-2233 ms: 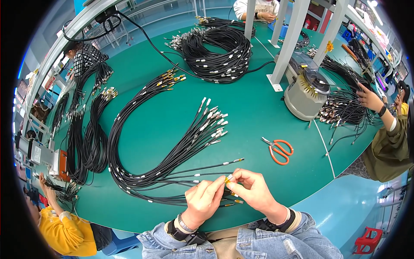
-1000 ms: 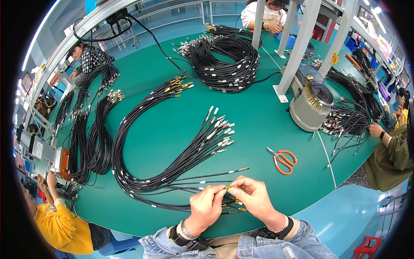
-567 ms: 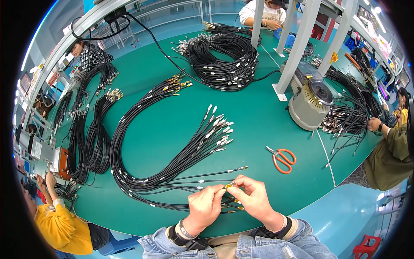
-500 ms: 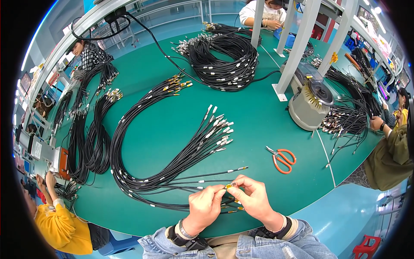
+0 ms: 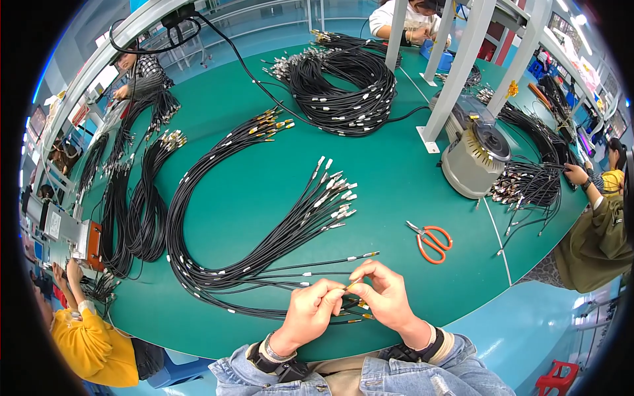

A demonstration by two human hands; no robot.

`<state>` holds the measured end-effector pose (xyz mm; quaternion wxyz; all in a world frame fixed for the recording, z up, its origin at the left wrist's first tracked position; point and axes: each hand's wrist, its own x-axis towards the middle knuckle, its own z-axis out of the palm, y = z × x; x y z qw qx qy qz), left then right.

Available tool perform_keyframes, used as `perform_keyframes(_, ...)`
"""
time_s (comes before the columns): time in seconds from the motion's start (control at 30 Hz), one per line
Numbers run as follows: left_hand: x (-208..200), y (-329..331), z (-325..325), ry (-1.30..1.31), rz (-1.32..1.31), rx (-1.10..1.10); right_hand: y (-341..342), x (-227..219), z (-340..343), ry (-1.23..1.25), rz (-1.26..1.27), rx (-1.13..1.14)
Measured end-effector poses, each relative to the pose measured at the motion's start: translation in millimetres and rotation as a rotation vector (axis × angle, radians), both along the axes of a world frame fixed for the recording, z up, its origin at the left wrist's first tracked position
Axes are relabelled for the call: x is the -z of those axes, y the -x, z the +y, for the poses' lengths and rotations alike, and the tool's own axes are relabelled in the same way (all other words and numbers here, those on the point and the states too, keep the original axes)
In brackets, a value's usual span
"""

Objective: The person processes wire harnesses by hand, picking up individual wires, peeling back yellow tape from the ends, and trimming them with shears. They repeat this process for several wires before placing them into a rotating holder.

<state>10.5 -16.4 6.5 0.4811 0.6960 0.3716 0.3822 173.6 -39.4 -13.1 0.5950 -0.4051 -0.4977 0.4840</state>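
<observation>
Black cable end (image 5: 352,286) pinched by 2 hands, orange scissors (image 5: 432,241) near

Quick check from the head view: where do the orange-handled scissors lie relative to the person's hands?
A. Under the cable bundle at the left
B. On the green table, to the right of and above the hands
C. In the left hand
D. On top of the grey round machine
B: the orange-handled scissors lie flat on the green table, untouched, up and right of the right hand, which pinches a cable end with the left hand.
</observation>
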Motion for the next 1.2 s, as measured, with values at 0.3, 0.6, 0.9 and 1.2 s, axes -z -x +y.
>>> perform_keyframes(0.3, 3.0, 6.8, 8.5, 0.573, -0.289, 0.143, -11.5, -8.3, -2.6, 0.099, -0.075, -0.083)
perform_keyframes(0.6, 3.2, 3.2, 9.5, 0.645, -0.29, 0.199, -13.0, -4.7, 2.1, -0.006, -0.128, -0.055)
perform_keyframes(0.9, 7.0, -1.2, 7.7, 0.574, -0.301, 0.217, -9.7, -2.8, 1.6, -0.023, -0.101, -0.059)
perform_keyframes(1.2, -1.5, 6.3, 15.6, 0.811, -0.295, 0.295, -7.6, 9.2, 2.2, 0.0, 0.062, -0.127)
